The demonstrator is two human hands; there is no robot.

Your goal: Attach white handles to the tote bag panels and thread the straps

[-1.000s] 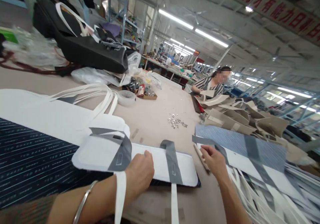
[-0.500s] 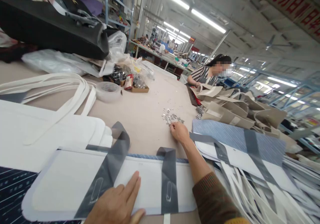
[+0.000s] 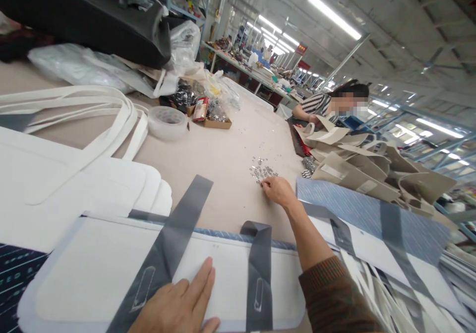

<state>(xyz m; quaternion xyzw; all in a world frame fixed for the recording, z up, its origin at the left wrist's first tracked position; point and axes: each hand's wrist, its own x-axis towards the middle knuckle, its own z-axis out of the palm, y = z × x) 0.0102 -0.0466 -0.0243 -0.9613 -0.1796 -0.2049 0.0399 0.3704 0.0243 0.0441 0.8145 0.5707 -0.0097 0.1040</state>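
Note:
My left hand (image 3: 174,305) lies flat on a white bag panel (image 3: 92,273), its fingers spread and holding nothing. Two grey straps cross that panel: one (image 3: 167,243) runs diagonally past my fingers, the other (image 3: 259,278) stands to the right. My right hand (image 3: 278,191) rests on the beige table (image 3: 208,159), its fingertips against a small scatter of metal fittings (image 3: 262,169). Whether those fingers pinch a fitting is too small to tell. Stitched outlines show on both straps.
A co-worker (image 3: 320,107) in a striped top sits across the table behind stacked beige bags (image 3: 353,166). A blue striped panel (image 3: 357,206) lies on the right. A tape roll (image 3: 167,123), a cardboard tray (image 3: 217,123), white handles and a large black bag (image 3: 82,10) lie at the left.
My right hand has moved from the blue panel's edge to the metal fittings. The white panel now lies under my flat left hand, and the diagonal grey strap has been laid out longer across the table.

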